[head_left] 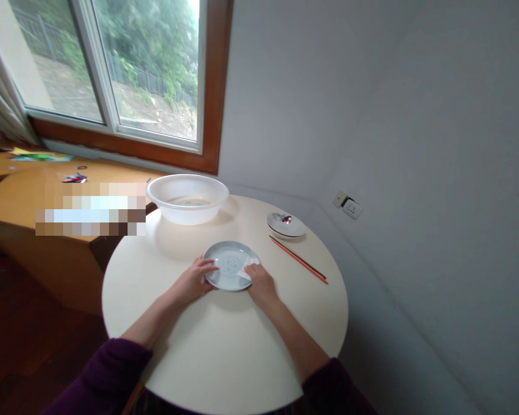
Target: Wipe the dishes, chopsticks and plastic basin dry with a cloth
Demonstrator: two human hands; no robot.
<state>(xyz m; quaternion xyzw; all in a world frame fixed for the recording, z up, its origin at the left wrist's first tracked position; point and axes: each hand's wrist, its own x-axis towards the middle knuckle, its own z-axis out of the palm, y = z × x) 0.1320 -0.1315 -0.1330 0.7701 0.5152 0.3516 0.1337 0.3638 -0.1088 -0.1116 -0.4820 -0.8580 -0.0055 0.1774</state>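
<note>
A grey-blue plate (230, 262) with a faint pattern at its centre is held just over the round white table (216, 340). At its left rim is my left hand (198, 275), closed on the plate with the fingers over the top. My right hand (260, 282) grips the right rim and presses a white tissue or cloth (244, 273) against the plate's upper face. Part of that white piece is hidden under the right fingers. Whether the plate's underside touches the tabletop, I cannot tell.
A white basin (185, 216) stands at the table's far left. Stacked plates (286, 225) with a red design lie at the far right, beside a pair of chopsticks (300, 260). Left is a wooden desk (21, 196) under a window; a wall socket (350, 207) is at right.
</note>
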